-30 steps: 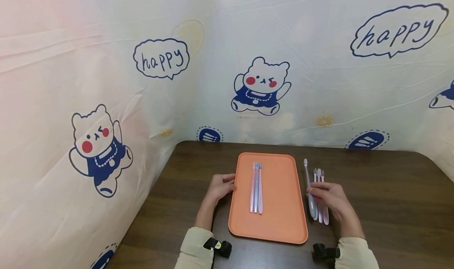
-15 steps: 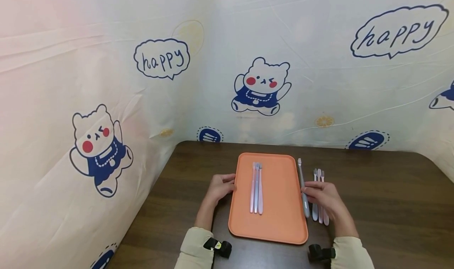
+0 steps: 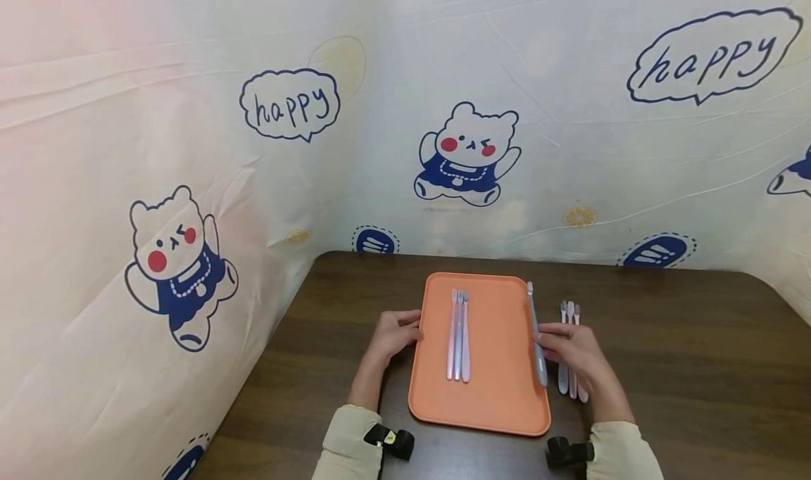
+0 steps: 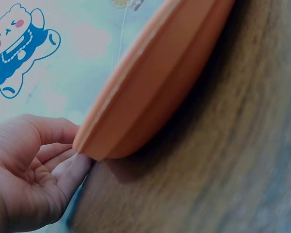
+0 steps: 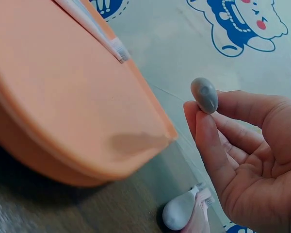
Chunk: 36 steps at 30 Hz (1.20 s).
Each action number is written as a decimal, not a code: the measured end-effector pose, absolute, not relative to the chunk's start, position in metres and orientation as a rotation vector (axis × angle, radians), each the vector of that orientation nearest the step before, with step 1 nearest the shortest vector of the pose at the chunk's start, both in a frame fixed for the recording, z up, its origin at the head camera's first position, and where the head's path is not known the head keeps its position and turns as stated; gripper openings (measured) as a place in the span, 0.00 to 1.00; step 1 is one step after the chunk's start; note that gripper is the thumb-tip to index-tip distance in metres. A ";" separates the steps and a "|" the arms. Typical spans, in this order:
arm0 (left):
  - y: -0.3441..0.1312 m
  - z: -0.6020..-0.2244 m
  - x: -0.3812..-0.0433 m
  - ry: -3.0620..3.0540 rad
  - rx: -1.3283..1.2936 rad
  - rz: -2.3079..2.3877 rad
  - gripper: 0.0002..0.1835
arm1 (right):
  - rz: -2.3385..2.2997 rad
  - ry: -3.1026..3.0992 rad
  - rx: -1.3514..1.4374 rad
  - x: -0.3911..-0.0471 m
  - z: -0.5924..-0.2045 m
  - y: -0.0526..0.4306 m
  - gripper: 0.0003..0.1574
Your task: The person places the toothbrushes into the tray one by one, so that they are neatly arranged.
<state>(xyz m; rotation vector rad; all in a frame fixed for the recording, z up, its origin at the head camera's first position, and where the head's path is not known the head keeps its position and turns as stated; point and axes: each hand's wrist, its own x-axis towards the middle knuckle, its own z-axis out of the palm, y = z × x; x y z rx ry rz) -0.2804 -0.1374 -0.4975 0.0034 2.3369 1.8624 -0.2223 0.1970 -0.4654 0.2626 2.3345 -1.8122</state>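
In the head view, my right hand (image 3: 573, 353) pinches a grey-blue toothbrush (image 3: 541, 366) between thumb and fingers, above the right rim of an orange tray (image 3: 500, 402). The right wrist view shows the rounded handle end (image 5: 204, 95) of this toothbrush, raised clear of the tray. At the tray's left side, my left hand (image 3: 394, 338) holds the rim. Thumb and index finger meet that edge (image 4: 116, 121) in the left wrist view. Three toothbrushes (image 3: 458, 339) in pink, blue and lilac lie side by side on the tray, heads away from me.
Several more toothbrushes (image 3: 563, 378) lie on the brown wooden table (image 3: 709, 367) right of the tray, partly hidden by my right hand. A pale printed curtain (image 3: 380, 149) stands behind and left of the table. Both wrists carry small black cameras (image 3: 398, 443).
My right hand has carried the grey-blue toothbrush left, from beside the other toothbrushes on the table to the tray's right rim. The left hand and tray have stayed put.
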 end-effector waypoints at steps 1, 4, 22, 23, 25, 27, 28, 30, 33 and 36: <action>-0.137 -0.498 -0.281 2.339 0.004 1.863 0.29 | -1.820 2.329 0.257 -0.222 -0.465 0.196 0.32; -0.137 -0.498 -0.281 2.338 0.008 1.869 0.28 | -1.844 2.304 0.252 -0.222 -0.465 0.194 0.32; -0.137 -0.499 -0.282 2.322 0.024 1.892 0.29 | -1.954 2.209 0.225 -0.223 -0.466 0.185 0.32; -0.137 -0.500 -0.282 2.321 0.018 1.892 0.29 | -1.946 2.217 0.233 -0.224 -0.466 0.185 0.32; -0.137 -0.500 -0.282 2.320 0.007 1.892 0.29 | -1.927 2.238 0.236 -0.224 -0.466 0.184 0.31; -0.137 -0.500 -0.283 2.325 0.007 1.888 0.29 | -1.898 2.262 0.227 -0.225 -0.466 0.182 0.32; -0.137 -0.500 -0.283 2.331 0.011 1.885 0.28 | -1.881 2.275 0.225 -0.225 -0.466 0.181 0.32; -0.137 -0.500 -0.282 2.330 0.004 1.883 0.28 | -1.861 2.295 0.223 -0.225 -0.466 0.179 0.32; -0.137 -0.499 -0.282 2.326 0.004 1.884 0.28 | -1.843 2.322 0.226 -0.225 -0.466 0.176 0.32; -0.137 -0.499 -0.282 2.322 0.007 1.888 0.28 | -1.856 2.326 0.228 -0.225 -0.466 0.172 0.32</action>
